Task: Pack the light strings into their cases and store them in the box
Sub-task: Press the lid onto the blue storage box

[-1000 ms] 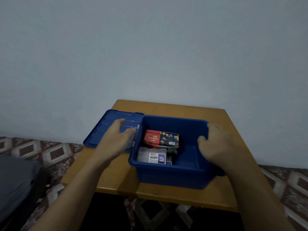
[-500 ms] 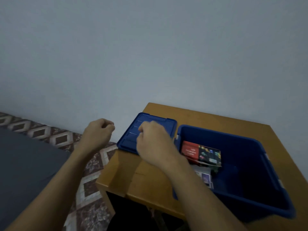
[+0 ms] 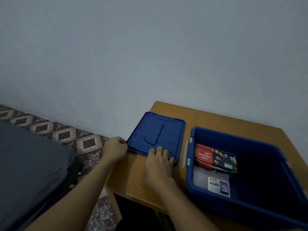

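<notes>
An open blue storage box (image 3: 260,142) stands on the wooden table (image 3: 216,119) at the right. Inside it a red and black case marked LED Decorative Lights (image 3: 215,157) lies on a clear case with a white label (image 3: 211,180). The box's blue lid (image 3: 158,130) lies flat on the table left of the box, partly over the table's left edge. My left hand (image 3: 115,149) grips the lid's near left corner with curled fingers. My right hand (image 3: 160,165) rests its fingers on top of the lid's near edge; its thumb is hidden.
A plain wall rises right behind the table. The floor at the left has a brown diamond pattern (image 3: 63,135). A dark grey cushion or seat (image 3: 25,164) fills the lower left, close to the table's left edge.
My right hand left the box's right rim and crossed over to the lid. My left hand came off the lid, hung beside it as a fist, and now grips its corner. The view swung left.
</notes>
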Demonstrator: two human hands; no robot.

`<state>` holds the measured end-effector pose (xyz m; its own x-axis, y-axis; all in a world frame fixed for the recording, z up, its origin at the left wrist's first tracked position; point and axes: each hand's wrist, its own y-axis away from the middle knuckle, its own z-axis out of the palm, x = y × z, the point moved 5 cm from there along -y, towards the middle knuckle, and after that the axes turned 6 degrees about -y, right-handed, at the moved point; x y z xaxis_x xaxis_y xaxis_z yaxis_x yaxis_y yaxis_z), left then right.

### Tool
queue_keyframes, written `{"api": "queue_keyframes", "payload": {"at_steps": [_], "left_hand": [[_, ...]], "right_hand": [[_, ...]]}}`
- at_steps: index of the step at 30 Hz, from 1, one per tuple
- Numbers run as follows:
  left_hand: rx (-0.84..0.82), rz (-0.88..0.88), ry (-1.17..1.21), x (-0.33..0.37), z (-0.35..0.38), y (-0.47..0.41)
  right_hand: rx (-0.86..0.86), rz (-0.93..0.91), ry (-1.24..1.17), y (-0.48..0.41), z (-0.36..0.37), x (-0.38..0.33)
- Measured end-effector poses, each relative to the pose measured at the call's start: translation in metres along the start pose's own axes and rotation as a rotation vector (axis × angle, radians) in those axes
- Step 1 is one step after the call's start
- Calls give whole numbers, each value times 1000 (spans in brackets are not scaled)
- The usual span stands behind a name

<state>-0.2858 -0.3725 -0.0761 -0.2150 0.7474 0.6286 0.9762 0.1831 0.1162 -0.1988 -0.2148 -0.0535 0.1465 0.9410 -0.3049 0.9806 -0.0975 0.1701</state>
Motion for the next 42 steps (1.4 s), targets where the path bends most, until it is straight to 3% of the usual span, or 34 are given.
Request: {"api": "queue_keyframes", "payload": {"at_steps": [5, 9, 14, 18, 21, 24, 28, 31, 42], "left_hand": [[66, -20, 119, 3, -18, 14], [80, -38, 443, 15, -51, 37], [136, 39, 742, 41, -96, 59], [69, 136, 916, 59, -114, 70], [102, 130, 833, 64, -113, 69], [176, -1, 598, 62, -106, 70], [36, 14, 626, 80, -86, 90], [-57, 96, 616, 105, -69, 106], [-81, 275, 452, 183, -6, 149]], "right_hand": [[83, -50, 16, 1, -6, -5], [222, -144, 4, 12, -13, -16], [604, -352, -66, 37, -48, -42], [772, -446, -77, 58, -96, -51], [785, -379, -192, 74, -139, -38], [587, -292, -620, 77, -163, -5], [555, -138, -1022, 91, -179, 50], [589, -6, -1080, 101, -183, 93], [683, 425, -973, 164, -194, 236]]}}
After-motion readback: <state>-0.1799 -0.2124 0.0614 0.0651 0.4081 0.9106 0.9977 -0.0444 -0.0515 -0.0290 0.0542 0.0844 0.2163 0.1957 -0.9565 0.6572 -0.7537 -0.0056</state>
